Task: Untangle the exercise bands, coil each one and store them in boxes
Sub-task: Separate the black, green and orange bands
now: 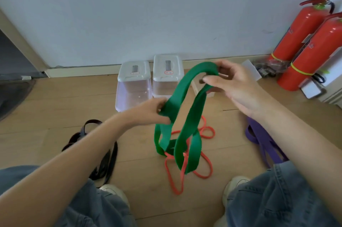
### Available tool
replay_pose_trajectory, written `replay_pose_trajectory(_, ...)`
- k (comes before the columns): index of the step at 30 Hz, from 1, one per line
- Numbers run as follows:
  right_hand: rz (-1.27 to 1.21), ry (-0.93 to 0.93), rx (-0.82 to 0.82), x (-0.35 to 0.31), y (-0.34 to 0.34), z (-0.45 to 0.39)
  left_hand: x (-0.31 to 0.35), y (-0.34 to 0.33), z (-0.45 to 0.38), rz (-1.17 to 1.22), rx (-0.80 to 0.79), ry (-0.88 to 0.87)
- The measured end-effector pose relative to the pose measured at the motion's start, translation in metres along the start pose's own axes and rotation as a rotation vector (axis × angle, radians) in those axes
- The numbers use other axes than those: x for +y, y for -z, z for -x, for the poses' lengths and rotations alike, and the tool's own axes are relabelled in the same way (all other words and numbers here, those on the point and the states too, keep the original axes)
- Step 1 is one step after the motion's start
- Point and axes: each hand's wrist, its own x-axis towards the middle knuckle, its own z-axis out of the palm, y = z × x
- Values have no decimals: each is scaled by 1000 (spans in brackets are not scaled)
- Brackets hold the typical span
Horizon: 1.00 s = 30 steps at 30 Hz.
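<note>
The green band (pixel 185 115) is a wide, flat, matte strap of rubber, lifted off the floor in long drooping loops; the right hand (pixel 233 86) pinches its top fold between thumb and fingertips, and the left hand (pixel 151 110) grips a lower fold with curled fingers. Its lower loops hang down onto a thin orange band (pixel 175 184), a narrow flat strip that lies in loose curls on the floor and threads among the green loops; whether the two are knotted together cannot be told. A glossy black band (pixel 109 156) lies heaped by the left knee; a purple band (pixel 262 139), wide and matte, lies by the right forearm, well apart from the green one.

The floor (pixel 55 108) is pale wood-look planks with visible seams, meeting a plain white wall (pixel 148 13) at a low skirting board. Against the wall stand two clear plastic boxes (pixel 133 89) side by side, each rectangular with rounded corners and a frosted white lid with a grey handle; a small red-edged label sits on each lid, its writing too small to read. Two red fire extinguishers (pixel 299 34) with yellow bands stand at the right, smooth and shiny. The person's knees are in blue denim, with light shoes below.
</note>
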Motion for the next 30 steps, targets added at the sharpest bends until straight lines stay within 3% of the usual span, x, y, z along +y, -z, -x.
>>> replay_pose_trajectory(3, 293, -41, 119, -2, 19, -5, 31, 43, 16, 347, 146, -105)
replay_pose_trajectory(5, 545, -202, -19, -1, 30, -6, 50, 63, 26, 594, 210, -258)
replay_pose_trajectory(7, 716, -358, -173, 6, 29, -1, 61, 58, 29, 499, 186, -235)
replay_pose_trajectory(10, 637, -215, -321, 2, 9, 5, 62, 29, 20, 207, -17, -95)
replay_pose_trajectory(12, 568, -201, -486, 4, 0, 7, 61, 14, 12, 154, -128, -29)
replay_pose_trajectory(14, 672, -208, -558, 9, -7, 10, 58, 10, 8, 183, -161, -2)
replay_pose_trajectory(16, 689, -196, -488, 14, -8, 11, 50, 10, 6, 148, -156, 12)
replay_pose_trajectory(20, 388, -132, -195, 3, -5, 8, 16, -11, -2, -143, -23, 16)
replay_pose_trajectory(23, 118, -38, -98, -4, -5, 7, -6, -33, -5, 58, 128, -18)
replay_pose_trajectory(26, -219, -3, 13, -13, 2, 5, -20, -34, -7, 47, 85, 1)
replay_pose_trajectory(28, -237, 54, 118, -19, 12, 3, -22, -24, -5, -33, 97, 62)
replay_pose_trajectory(30, -11, -16, 224, -18, 25, -1, -8, -4, -1, 9, 223, 80)
